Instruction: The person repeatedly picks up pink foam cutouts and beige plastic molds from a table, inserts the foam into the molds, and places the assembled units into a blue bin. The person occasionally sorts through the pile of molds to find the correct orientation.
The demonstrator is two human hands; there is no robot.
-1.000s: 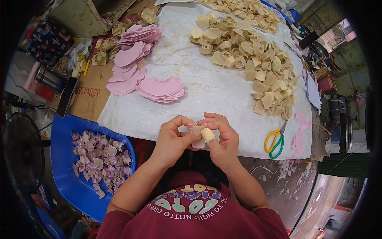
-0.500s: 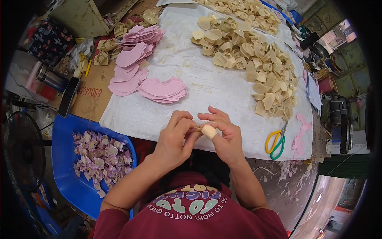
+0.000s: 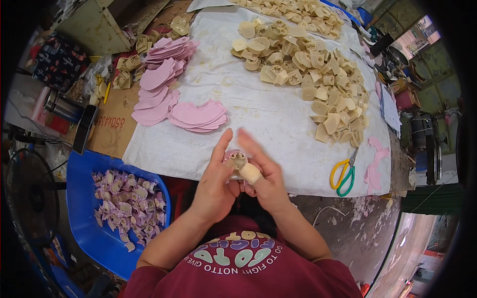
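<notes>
Between my two hands, over the near edge of the white sheet [image 3: 278, 129], is a small beige molded piece [image 3: 237, 161]. Its hollow side with little posts faces up, and pink material shows along its rim. My left hand [image 3: 214, 186] grips it from the left, thumb along its side. From the right, my right hand [image 3: 268, 181] holds it too; the forefinger is stretched out and blurred. A cream cover [image 3: 250, 173] wraps my right thumb. The fingers underneath are partly hidden. Beyond my hands lies a stack of curved pink cut pieces [image 3: 198, 117].
More pink pieces [image 3: 159, 82] overlap at the left. A big heap of beige molded pieces [image 3: 323, 74] spreads across the far right. Scissors [image 3: 343, 175] with yellow and green handles lie beside pink offcuts [image 3: 375, 164]. At lower left, a blue tub [image 3: 78, 218] holds purple-pink covered pieces [image 3: 126, 201].
My hands have drawn slightly left and turned upward. The molded piece, mostly hidden between my fingers before, now shows its hollow side. The whole view has shifted slightly.
</notes>
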